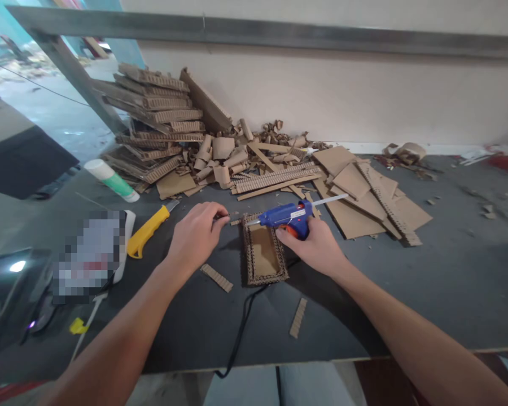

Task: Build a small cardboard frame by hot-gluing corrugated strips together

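Note:
My right hand is closed round the grip of a blue hot-glue gun, its nozzle pointing left over the top edge of a small rectangular cardboard tray with corrugated walls. A white glue stick pokes out of the gun's back. My left hand rests just left of the tray, fingers curled and pinched on a small strip near the nozzle that I cannot make out clearly. Two loose corrugated strips lie on the dark table, one by my left wrist and one nearer the front edge.
A yellow-handled utility knife and a white-and-green glue bottle lie at the left. Stacked corrugated cardboard, curled offcuts and flat sheets crowd the back of the table. The gun's black cord runs off the front edge.

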Demonstrator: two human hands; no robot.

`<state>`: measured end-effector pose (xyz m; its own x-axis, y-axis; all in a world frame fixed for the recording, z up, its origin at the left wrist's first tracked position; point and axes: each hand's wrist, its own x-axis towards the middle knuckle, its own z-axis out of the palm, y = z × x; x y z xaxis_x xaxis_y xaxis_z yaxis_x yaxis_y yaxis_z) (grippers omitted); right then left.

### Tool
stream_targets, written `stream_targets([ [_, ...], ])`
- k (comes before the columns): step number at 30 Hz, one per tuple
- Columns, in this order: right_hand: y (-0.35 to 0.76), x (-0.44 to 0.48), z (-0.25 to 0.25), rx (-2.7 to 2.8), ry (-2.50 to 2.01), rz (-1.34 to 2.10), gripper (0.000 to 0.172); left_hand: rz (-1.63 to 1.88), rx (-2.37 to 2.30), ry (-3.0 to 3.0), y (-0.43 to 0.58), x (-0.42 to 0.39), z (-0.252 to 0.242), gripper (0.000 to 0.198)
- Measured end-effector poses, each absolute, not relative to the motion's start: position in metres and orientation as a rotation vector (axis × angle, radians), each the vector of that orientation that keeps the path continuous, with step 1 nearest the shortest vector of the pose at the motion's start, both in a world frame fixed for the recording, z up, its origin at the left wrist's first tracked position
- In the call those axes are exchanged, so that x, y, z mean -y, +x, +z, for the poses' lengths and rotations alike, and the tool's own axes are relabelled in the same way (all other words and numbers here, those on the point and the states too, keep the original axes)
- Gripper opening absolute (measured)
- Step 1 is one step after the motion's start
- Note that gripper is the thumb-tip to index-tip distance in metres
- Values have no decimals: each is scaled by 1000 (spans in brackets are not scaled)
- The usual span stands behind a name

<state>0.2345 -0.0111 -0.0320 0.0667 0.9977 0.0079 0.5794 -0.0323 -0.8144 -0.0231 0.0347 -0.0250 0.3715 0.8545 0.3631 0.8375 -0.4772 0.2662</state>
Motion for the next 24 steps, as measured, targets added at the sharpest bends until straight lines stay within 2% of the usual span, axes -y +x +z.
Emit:
stream_targets([
  [6,234,12,-37,1360,-1352,1092,33,775,-1251,2456,-11,-19,-19,14],
  [10,233,15,-40,1477,-1194,1153,31,743,-952,2384,-1,-10,-17,10],
  [15,227,18,-43,1484,-1121,1198,23,830,-881,2283,3,-8,-15,6],
  [19,223,19,-44,1435,-1204,1208,29,821,-900,2213,7,-6,-14,5],
  [24,218,23,-44,1418,-1251,1185,38,817,-961,2195,12,-5,-16,13],
])
